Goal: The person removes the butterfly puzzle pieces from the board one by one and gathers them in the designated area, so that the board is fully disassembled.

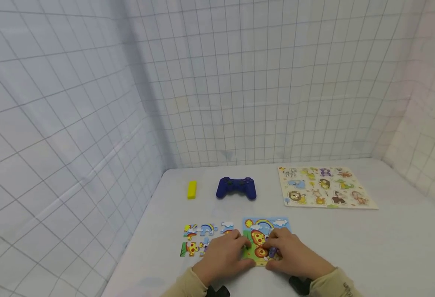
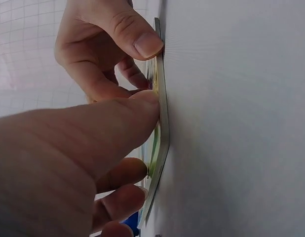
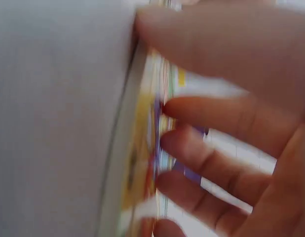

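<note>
A square jigsaw puzzle (image 1: 258,237) with a bright cartoon scene of a sun, a rainbow and animals lies on the white table between both hands. My left hand (image 1: 224,253) holds its lower left part, the thumb at the near edge and the fingers bent at the left side. With its thumb at the near edge too, my right hand (image 1: 293,252) grips the lower right part. Its fingertips touch a purple patch (image 3: 157,128) on the puzzle face in the right wrist view. Loose jigsaw pieces (image 1: 192,248) lie left of the puzzle, partly hidden by the left hand.
Behind the puzzle lies a dark blue game controller (image 1: 236,187). A yellow block (image 1: 191,189) is to its left. At the back right is an animal picture board (image 1: 326,187). Grid-patterned white cloth walls (image 1: 258,82) enclose the table's back and sides.
</note>
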Demonstrator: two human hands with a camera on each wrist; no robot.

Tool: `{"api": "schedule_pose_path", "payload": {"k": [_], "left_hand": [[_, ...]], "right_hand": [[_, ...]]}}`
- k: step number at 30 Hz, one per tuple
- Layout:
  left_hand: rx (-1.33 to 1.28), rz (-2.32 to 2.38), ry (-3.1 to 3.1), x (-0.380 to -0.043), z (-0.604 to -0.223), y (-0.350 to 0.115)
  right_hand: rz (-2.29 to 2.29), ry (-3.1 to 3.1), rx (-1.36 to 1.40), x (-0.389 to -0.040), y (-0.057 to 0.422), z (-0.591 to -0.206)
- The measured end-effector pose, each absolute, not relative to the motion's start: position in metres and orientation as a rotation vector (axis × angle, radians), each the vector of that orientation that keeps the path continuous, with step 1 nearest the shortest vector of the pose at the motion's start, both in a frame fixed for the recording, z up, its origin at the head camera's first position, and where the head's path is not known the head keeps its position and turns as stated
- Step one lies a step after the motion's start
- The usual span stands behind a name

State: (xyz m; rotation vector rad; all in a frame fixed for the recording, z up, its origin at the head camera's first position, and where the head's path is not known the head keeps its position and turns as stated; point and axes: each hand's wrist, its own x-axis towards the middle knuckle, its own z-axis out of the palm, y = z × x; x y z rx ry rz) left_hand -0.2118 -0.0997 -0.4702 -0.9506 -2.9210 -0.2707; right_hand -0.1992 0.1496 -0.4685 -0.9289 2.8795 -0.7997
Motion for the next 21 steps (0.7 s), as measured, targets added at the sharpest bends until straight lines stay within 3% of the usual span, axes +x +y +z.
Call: {"api": "schedule_pose_path", "payload": {"k": [21], "left_hand": [[-0.944,-0.427,-2.946,-0.218,-0.4727,-0.1013]], "right_hand": [[-0.827,2.888,-0.894,-0.1992,0.1476,-0.4724]]}}
